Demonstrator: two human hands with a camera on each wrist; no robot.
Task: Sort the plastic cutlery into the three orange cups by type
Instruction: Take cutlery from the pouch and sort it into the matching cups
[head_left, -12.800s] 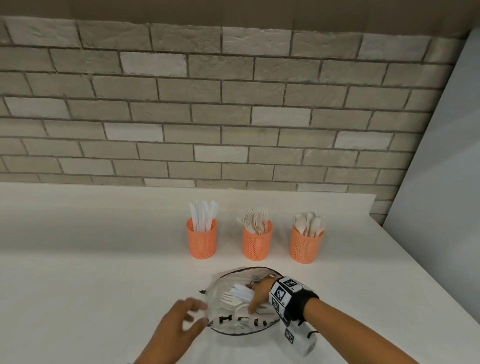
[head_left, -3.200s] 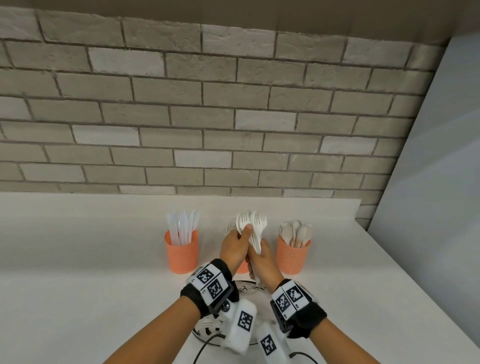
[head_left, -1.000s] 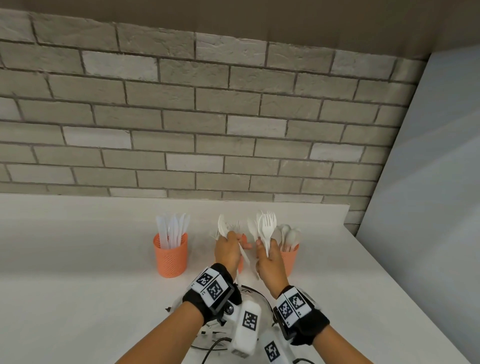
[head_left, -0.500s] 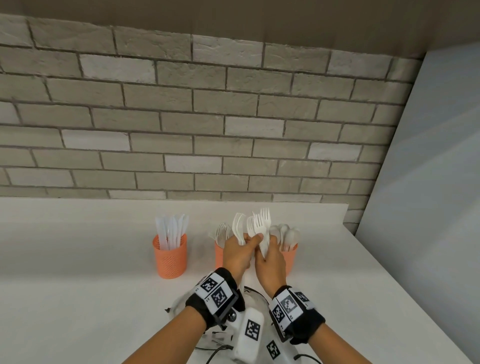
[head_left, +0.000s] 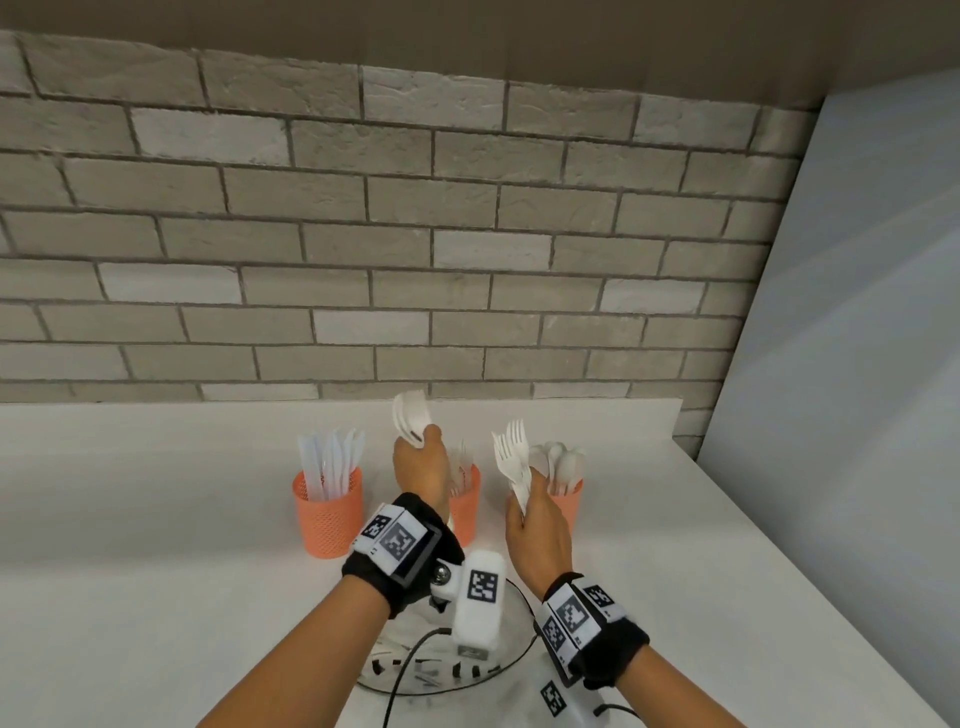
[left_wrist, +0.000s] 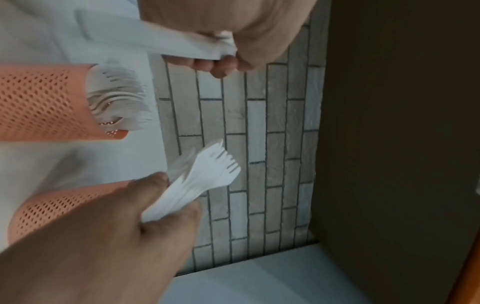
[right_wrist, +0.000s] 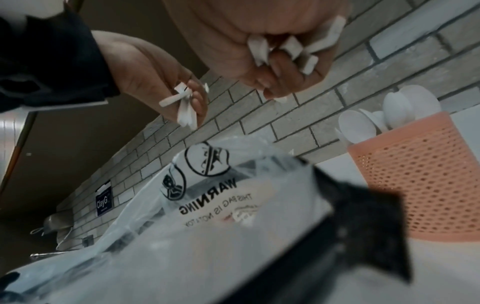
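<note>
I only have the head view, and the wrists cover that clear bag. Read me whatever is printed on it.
Observer: The right wrist view shows the clear plastic bag printed with "WARNING" under a crossed-out circle symbol.
Operator: Now check the middle cup behind the left hand.
Observer: In the left wrist view the middle orange cup holds forks, their tines sticking out past the rim.
Operator: Report the right hand from below.
Observer: Its fingers are curled round a bunch of forks, and several handle ends poke out beneath.
</note>
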